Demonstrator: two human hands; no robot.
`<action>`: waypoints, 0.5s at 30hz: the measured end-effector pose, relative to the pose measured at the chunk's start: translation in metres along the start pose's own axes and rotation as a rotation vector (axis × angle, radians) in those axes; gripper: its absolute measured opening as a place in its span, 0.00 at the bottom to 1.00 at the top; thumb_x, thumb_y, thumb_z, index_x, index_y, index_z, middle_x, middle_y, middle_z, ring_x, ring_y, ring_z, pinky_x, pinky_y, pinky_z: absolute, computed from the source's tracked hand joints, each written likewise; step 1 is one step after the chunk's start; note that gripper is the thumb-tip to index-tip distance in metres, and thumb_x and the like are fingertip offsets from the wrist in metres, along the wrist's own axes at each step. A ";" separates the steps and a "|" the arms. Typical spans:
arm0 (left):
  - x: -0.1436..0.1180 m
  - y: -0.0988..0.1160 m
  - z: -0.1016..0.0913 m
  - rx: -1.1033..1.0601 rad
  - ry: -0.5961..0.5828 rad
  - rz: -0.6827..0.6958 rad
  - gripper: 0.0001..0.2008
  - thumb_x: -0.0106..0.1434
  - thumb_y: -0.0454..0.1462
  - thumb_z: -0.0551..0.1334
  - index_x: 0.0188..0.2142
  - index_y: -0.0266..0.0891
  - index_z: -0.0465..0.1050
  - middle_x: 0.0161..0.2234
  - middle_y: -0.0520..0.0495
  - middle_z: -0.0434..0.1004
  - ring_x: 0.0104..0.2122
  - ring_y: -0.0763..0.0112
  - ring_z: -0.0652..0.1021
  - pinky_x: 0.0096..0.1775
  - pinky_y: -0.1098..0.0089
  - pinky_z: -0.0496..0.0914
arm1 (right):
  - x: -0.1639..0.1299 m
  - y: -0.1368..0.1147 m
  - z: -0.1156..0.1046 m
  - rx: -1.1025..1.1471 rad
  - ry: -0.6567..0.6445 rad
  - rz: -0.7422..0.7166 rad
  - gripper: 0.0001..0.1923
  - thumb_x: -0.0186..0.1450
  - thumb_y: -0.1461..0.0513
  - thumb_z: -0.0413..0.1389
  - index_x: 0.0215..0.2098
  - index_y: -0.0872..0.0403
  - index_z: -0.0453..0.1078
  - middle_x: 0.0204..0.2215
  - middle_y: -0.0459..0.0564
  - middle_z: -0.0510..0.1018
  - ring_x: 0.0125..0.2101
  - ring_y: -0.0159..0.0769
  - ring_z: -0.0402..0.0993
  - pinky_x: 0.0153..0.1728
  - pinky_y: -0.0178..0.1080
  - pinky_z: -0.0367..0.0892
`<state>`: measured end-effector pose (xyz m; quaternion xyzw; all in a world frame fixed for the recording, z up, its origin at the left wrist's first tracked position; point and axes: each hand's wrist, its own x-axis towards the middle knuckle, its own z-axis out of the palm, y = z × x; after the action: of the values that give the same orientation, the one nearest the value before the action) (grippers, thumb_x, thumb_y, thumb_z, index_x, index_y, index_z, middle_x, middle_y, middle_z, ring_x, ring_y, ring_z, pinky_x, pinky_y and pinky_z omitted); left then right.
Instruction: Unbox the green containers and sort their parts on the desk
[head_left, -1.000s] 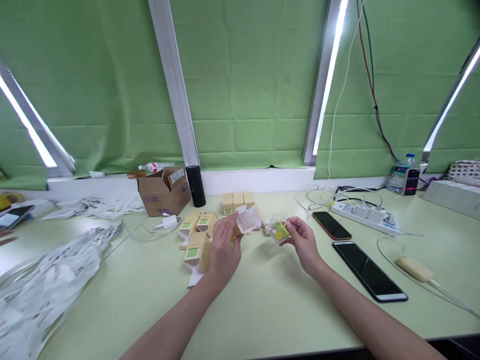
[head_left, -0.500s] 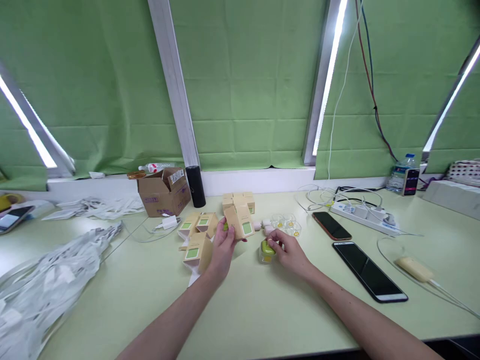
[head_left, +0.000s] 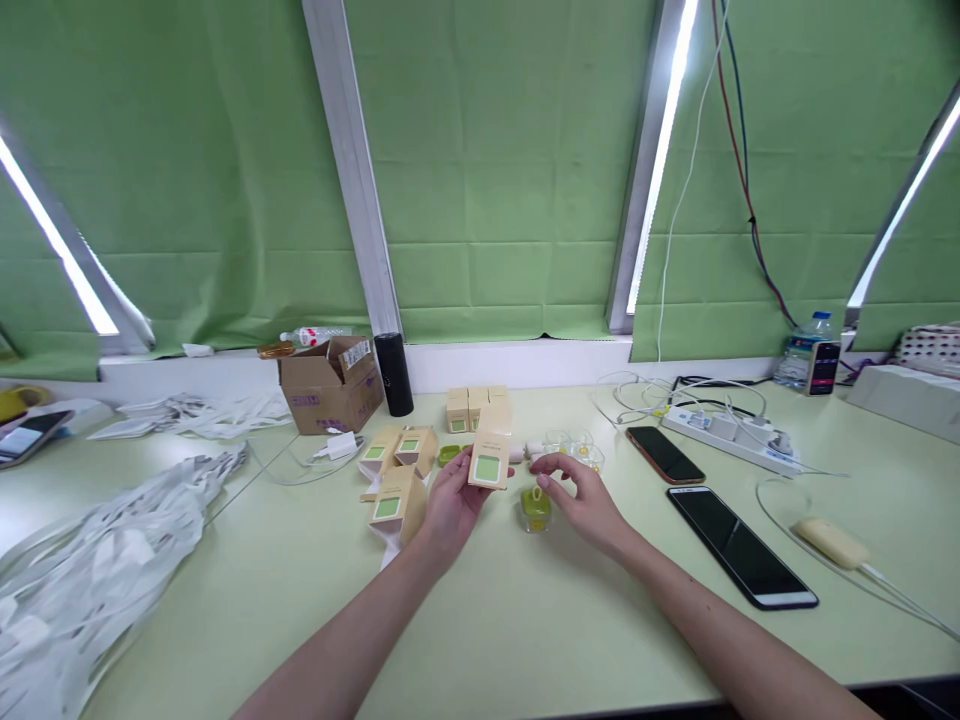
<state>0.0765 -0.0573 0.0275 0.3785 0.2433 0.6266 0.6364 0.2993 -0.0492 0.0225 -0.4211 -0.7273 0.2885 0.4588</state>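
Presently, the left hand grasps a small tan carton upright, its green label panel facing the camera, fingers wrapped around its lower left edge. Just right of that carton, a small green item in a clear case stands on the desk. The right hand sits immediately right of the case, fingers loosely curled and spread over it; whether the fingertips touch it cannot be told, and the hand holds nothing.

Left of the carton lie several more tan cartons with green labels, some tipped over. Behind the carton stands a row of closed tan boxes. Further back and left of the carton are a brown cardboard box and a black cylinder. Well right of the carton, two phones lie face up, with a white power strip beyond them. Far left of the carton, a heap of white plastic bags covers the desk.
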 end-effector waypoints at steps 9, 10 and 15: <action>-0.003 -0.002 0.004 0.042 0.014 0.037 0.21 0.66 0.44 0.69 0.56 0.41 0.75 0.52 0.42 0.82 0.44 0.61 0.83 0.46 0.64 0.76 | 0.024 -0.036 0.004 0.166 -0.179 0.053 0.23 0.65 0.43 0.60 0.44 0.51 0.80 0.45 0.54 0.84 0.45 0.47 0.76 0.48 0.47 0.67; -0.003 -0.002 0.005 0.053 0.022 0.047 0.23 0.66 0.46 0.69 0.57 0.42 0.74 0.54 0.42 0.81 0.47 0.61 0.82 0.48 0.64 0.76 | 0.027 -0.038 0.006 0.202 -0.193 0.068 0.24 0.64 0.42 0.61 0.43 0.52 0.79 0.43 0.54 0.84 0.44 0.47 0.76 0.47 0.46 0.67; -0.007 0.002 0.010 0.220 0.055 0.095 0.23 0.67 0.51 0.67 0.58 0.48 0.71 0.55 0.45 0.80 0.53 0.57 0.80 0.51 0.60 0.75 | 0.034 -0.034 0.014 0.435 -0.203 0.195 0.27 0.58 0.40 0.67 0.41 0.53 0.78 0.41 0.54 0.84 0.45 0.48 0.77 0.47 0.45 0.68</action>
<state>0.0825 -0.0663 0.0337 0.4399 0.3097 0.6355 0.5538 0.2674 -0.0359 0.0586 -0.3495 -0.6464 0.5220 0.4331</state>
